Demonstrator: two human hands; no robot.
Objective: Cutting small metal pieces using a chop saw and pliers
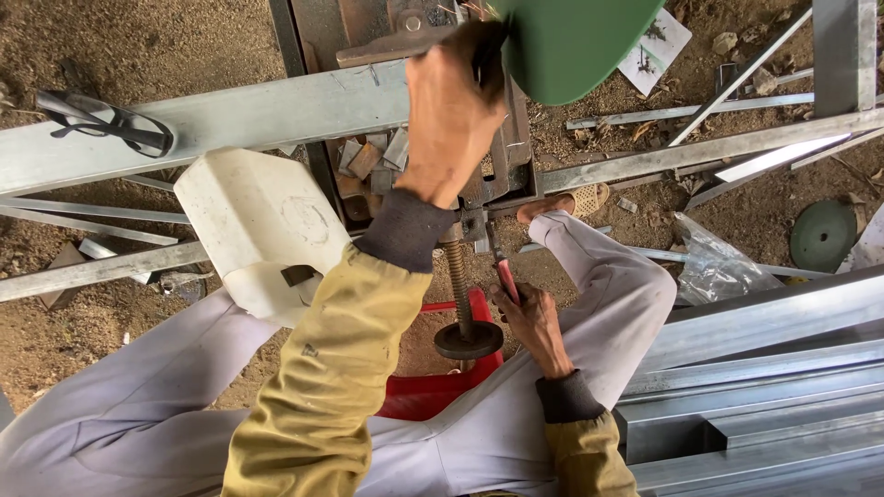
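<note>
My left hand (449,110) has its grip closed around the dark handle of a cut-off saw (502,138), just under its green guard (571,41) at twelve o'clock. My right hand (532,324) has its grip clamped on a red-handled tool (505,276) near centre, beside the vise screw (460,294) and its round wheel. A long steel channel (230,120) crosses the saw from nine o'clock, safety glasses (106,124) lying on it. A white plastic jug (258,230) sits at nine o'clock, more steel sections (764,368) at four. Left arm reaches straight forward; right wrist bends inward over my knee.
</note>
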